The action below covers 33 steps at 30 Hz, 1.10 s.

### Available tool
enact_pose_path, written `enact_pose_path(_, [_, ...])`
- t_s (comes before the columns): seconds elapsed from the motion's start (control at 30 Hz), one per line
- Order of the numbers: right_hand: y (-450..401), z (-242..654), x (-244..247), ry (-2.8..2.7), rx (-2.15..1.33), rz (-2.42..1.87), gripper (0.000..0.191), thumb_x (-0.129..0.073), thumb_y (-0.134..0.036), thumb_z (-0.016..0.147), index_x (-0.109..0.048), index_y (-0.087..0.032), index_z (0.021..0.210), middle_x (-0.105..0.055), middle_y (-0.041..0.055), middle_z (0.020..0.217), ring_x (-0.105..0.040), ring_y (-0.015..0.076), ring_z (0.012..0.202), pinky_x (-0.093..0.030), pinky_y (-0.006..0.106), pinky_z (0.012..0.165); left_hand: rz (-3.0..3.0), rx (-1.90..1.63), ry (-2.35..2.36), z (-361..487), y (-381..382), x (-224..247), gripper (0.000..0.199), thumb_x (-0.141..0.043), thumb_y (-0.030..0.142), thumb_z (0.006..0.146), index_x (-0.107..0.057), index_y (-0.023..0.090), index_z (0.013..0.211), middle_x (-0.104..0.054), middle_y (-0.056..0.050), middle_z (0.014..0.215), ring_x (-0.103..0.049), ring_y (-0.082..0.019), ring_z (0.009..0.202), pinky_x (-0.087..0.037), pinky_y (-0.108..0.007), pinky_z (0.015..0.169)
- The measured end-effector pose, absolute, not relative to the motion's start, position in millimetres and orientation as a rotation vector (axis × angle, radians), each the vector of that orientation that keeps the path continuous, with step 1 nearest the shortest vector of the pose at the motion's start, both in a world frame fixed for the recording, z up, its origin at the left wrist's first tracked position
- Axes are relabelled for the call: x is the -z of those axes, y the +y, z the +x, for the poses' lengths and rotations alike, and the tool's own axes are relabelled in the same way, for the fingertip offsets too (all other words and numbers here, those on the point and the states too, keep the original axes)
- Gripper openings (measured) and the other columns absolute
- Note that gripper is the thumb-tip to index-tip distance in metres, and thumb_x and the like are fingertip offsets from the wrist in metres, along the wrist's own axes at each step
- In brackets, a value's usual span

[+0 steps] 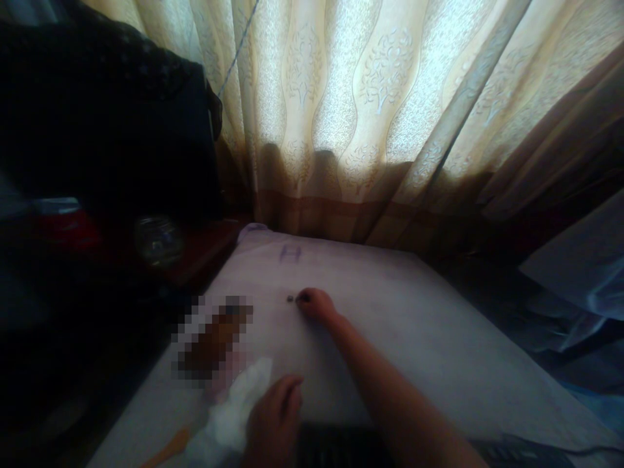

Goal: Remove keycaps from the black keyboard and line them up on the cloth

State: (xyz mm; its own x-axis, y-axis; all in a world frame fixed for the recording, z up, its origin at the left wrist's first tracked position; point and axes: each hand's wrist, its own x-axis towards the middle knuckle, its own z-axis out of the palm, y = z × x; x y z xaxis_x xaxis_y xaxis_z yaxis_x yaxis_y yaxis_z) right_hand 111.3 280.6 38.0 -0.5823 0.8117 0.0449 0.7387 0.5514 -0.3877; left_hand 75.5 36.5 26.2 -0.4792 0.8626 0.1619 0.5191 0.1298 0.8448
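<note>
My right hand [316,304] reaches out over the pale bed-like surface [414,325], its thumb and fingers pinched together. A dark spot shows at the fingertips, too small to name. Just left of them, apart from the hand, lies a tiny dark object [290,299]. Nearer to me, my left hand [277,413] rests low on the surface with its fingers curled together; nothing shows in them. A crumpled white cloth or tissue [234,403] lies against its left side.
A pixelated brown thing [214,341] and an orange object [170,447] lie to the left. Along the front edge is a dark keyboard-like thing [341,445]. A clear round container [158,240] stands on a reddish side table [209,250]. Patterned curtains [316,97] hang behind.
</note>
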Motion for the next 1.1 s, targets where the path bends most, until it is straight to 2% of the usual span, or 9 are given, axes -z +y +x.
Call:
enact_pose_path(0.3, [280.3, 115.3, -40.5, -2.566, -0.481, -1.310, 0.023, -0.060, -0.031, 0.077, -0.069, -0.023, 0.097, -0.070, 0.0059, 0.099, -0.062, 0.0205, 0.092, -0.043, 0.027, 0.074, 1.305, -1.293, 2.040, 75.7, 35.8, -23.5, 0.031, -0.042, 0.034, 0.082, -0.069, 0.022, 0.092, -0.072, -0.004, 0.077, -0.067, -0.018, 0.074, -0.054, -0.028, 0.070])
enact_pose_path(0.6, [282.2, 123.6, -39.8, -2.534, -0.507, -1.315, 0.034, -0.063, -0.027, 0.075, -0.065, -0.025, 0.109, -0.071, 0.0037, 0.099, -0.063, 0.0198, 0.093, -0.044, 0.026, 0.077, 1.303, -1.324, 2.051, 76.2, 36.8, -23.8, 0.030, -0.043, 0.033, 0.081, -0.069, 0.022, 0.091, -0.071, -0.003, 0.073, -0.066, -0.018, 0.069, -0.054, -0.028, 0.067])
enact_pose_path(0.97, [275.4, 157.8, -44.1, -2.461, -0.573, -1.298, 0.024, -0.052, -0.029, 0.085, -0.069, -0.021, 0.101, -0.071, 0.0052, 0.099, -0.064, 0.0165, 0.091, -0.045, 0.023, 0.077, 1.347, -1.246, 2.054, 75.2, 35.0, -29.2, 0.033, -0.041, 0.034, 0.083, -0.069, 0.020, 0.094, -0.073, -0.005, 0.081, -0.068, -0.019, 0.078, -0.054, -0.031, 0.074])
enact_pose_path(1.1, [271.4, 165.4, -46.1, -2.447, -0.566, -1.299, 0.024, -0.055, -0.027, 0.083, -0.068, -0.021, 0.103, -0.071, 0.0049, 0.099, -0.064, 0.0164, 0.091, -0.046, 0.023, 0.077, 1.367, -1.253, 2.033, 74.9, 36.1, -28.8, 0.032, -0.041, 0.033, 0.082, -0.068, 0.021, 0.093, -0.073, -0.004, 0.081, -0.068, -0.019, 0.079, -0.053, -0.031, 0.075])
